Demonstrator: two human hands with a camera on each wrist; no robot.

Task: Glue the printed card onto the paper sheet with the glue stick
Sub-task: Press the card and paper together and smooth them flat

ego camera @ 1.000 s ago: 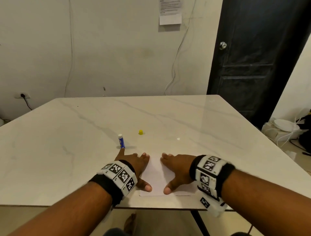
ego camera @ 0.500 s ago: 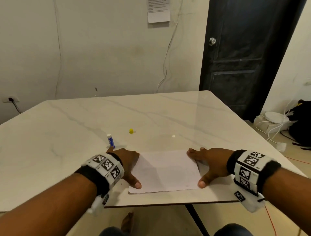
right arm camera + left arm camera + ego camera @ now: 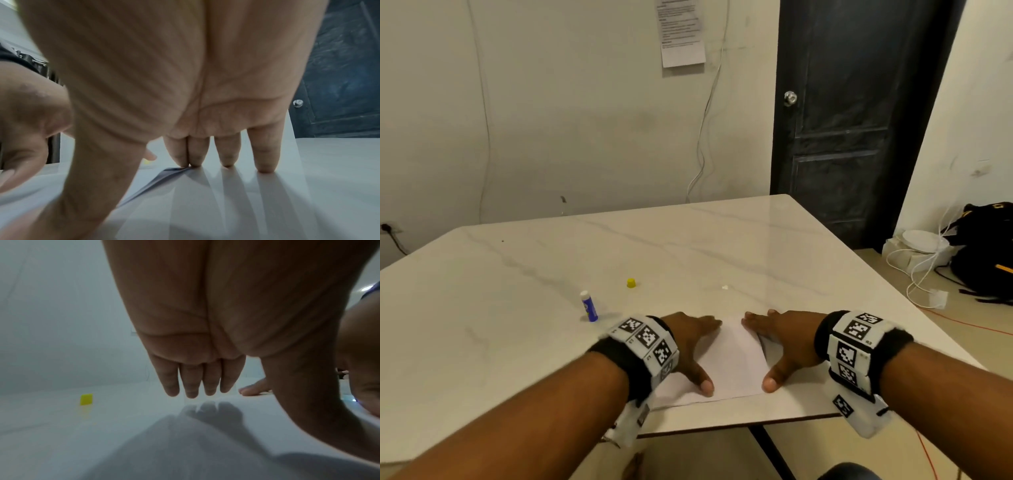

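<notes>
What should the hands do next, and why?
Probably lift the left hand off the paper and reach for the glue stick. It stands uncapped, its yellow cap apart, while both flat hands, right hand too, hold nothing.

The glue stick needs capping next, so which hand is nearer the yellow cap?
Left. The left hand lies just below the yellow cap; the right hand rests farther off, across the paper.

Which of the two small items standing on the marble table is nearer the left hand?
The blue-and-white glue stick, just beyond the left hand. The small yellow cap stands farther back.
</notes>
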